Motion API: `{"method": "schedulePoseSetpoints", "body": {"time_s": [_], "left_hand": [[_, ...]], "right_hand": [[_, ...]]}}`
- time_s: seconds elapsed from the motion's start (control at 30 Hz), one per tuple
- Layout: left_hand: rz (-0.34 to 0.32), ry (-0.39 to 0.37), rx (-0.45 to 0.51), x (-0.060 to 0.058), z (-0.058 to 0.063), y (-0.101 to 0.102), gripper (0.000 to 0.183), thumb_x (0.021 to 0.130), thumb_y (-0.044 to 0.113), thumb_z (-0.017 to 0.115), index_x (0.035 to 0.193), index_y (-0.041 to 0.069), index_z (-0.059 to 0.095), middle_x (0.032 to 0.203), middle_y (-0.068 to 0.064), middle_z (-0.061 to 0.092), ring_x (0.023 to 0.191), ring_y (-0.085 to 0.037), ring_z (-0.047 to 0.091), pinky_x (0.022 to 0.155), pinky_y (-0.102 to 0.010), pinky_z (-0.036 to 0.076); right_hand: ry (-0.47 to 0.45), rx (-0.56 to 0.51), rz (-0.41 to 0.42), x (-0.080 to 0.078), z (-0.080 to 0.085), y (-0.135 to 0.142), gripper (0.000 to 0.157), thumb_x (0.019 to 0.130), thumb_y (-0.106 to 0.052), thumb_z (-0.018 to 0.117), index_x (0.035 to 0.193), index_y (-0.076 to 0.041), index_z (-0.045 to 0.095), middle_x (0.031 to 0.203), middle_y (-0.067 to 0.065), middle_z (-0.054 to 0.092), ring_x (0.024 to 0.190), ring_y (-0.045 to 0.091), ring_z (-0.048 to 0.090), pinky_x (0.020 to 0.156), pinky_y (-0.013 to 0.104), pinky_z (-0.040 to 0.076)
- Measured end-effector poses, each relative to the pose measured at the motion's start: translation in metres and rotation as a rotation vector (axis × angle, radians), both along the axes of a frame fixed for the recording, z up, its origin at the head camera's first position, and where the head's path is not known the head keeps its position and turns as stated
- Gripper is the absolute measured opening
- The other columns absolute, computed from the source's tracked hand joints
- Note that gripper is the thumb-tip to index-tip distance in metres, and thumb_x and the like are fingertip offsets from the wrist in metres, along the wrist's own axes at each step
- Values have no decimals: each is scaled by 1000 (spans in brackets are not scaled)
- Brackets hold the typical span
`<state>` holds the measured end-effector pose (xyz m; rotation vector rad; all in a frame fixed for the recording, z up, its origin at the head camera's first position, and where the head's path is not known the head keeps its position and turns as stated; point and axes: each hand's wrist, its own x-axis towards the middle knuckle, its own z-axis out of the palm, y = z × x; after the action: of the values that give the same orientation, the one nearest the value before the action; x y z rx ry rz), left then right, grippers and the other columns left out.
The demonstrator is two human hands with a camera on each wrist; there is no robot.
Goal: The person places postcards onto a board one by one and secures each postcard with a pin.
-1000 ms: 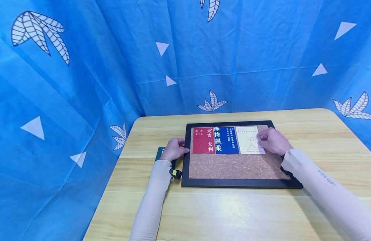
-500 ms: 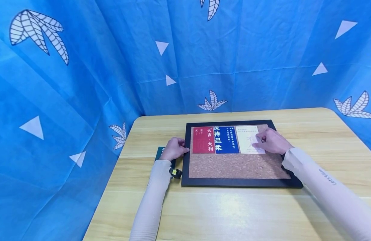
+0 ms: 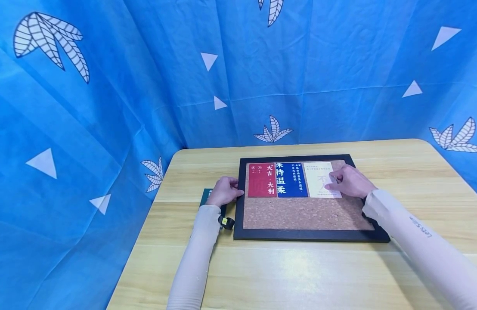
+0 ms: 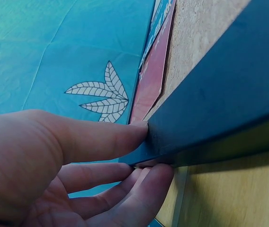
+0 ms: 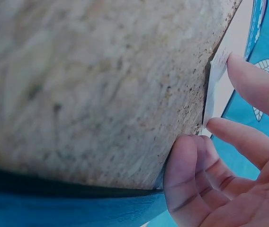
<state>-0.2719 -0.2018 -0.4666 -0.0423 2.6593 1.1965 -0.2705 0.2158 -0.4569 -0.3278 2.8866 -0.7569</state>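
Note:
A cork board (image 3: 308,214) in a black frame lies on the table. My left hand (image 3: 224,192) grips the frame's left edge; in the left wrist view the thumb (image 4: 137,135) is on the frame's face, the other fingers at its outer side. On the cork, side by side, are a red card (image 3: 258,181), a blue card (image 3: 296,183) and a cream card (image 3: 316,172). My right hand (image 3: 352,183) touches the cream card's right part, thumb and index finger spread apart. In the right wrist view the other fingertips (image 5: 182,151) rest by the board's edge.
A dark green card or booklet (image 3: 205,196) lies left of the board, partly under the left hand and wrist. A blue curtain (image 3: 238,73) hangs behind and to the left of the wooden table (image 3: 285,275).
My right thumb has moved down and left over the cream card, widening the gap from the index finger. The left hand and the board have stayed put.

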Motion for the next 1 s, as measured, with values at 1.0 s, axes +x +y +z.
{"method": "schedulePoseSetpoints", "body": {"time_s": [1.0], "left_hand": [[13, -13, -7, 1, 3, 2, 47, 93, 14, 78, 137, 4, 65, 119, -13, 69, 86, -18, 71, 79, -32, 63]], "right_hand": [[1, -4, 11, -1, -1, 3, 57, 90, -26, 79, 131, 11, 64, 65, -1, 34, 61, 18, 36, 58, 29, 28]]}}
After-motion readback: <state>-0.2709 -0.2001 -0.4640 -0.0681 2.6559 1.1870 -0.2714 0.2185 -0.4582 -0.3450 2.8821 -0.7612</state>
